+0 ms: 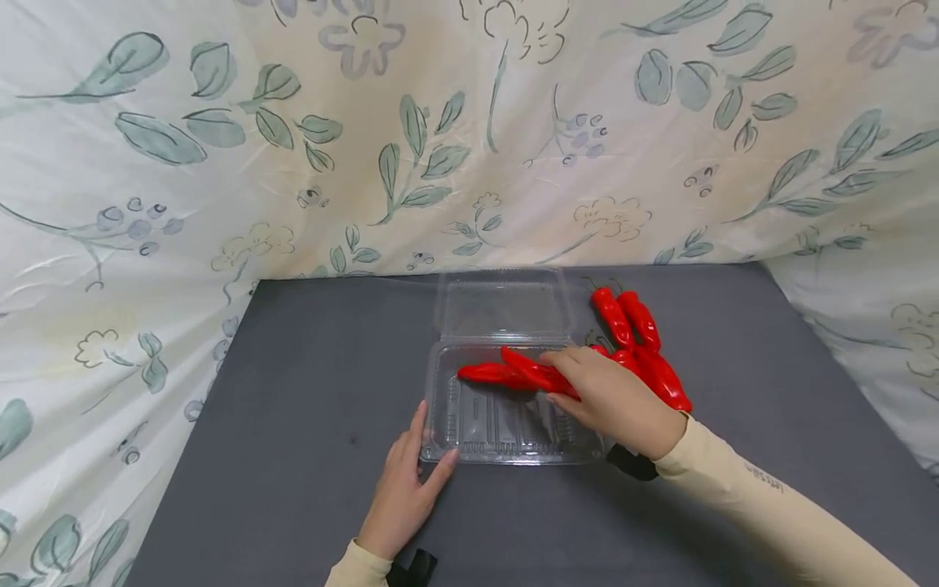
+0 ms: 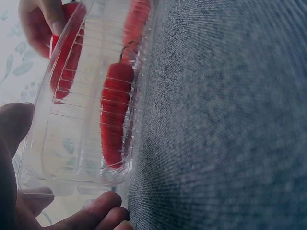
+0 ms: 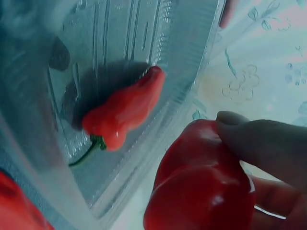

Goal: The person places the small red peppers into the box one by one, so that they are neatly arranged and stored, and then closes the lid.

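Held red pepper (image 1: 530,370): suspended at a tilt above the tray, gripped near one end.
Right hand (image 1: 618,401): thumb and fingers closed around it.
Lower pepper (image 1: 480,374): laid inside the tray.
Clear clamshell container (image 1: 473,424): lid folded back, presumably for access.
Left hand (image 1: 405,491): fingers spread, nothing grasped; corner touched, apparently for steadiness.
Pepper pile (image 1: 663,379): placed beside the container, likely for reach.

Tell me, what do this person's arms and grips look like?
The left grip and right grip are bare human hands without gloves. The left sleeve and right sleeve are pale cream; the right one bears small dark lettering. One black piece shows beside the left sleeve's end, another black piece beside the right's.
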{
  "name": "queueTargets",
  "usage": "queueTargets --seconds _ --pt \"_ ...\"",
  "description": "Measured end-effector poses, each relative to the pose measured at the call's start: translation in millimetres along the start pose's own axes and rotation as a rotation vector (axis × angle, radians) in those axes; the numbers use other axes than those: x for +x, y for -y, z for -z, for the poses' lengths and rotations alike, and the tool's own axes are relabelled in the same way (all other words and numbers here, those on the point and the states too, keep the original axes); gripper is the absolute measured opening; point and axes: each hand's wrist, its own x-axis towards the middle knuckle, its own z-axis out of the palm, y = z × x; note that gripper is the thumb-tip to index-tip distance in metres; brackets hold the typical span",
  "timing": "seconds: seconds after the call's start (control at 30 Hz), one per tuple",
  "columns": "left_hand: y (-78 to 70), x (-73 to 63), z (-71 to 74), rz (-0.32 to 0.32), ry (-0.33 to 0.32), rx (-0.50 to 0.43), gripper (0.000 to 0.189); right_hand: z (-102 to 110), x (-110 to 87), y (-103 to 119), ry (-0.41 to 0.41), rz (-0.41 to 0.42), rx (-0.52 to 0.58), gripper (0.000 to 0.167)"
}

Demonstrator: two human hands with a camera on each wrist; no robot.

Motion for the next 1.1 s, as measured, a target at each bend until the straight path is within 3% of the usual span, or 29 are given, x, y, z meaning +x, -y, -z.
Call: queueTargets --seconds 0.3,0.57,1.1 --pt "2.1 -3.4 -0.2 -0.004 -0.017 0.012 0.079 -13 1.2 8 0.046 0.089 0.026 0.056" --pt "1.1 -0.3 1.3 -0.022 -0.026 0.009 0.078 -17 10.2 9 0.146 0.083 0.099 0.054" --pt "-2.3 0.2 2.0 0.004 -0.016 0.007 0.078 -24 20.4 6 0.323 0.113 0.198 0.052"
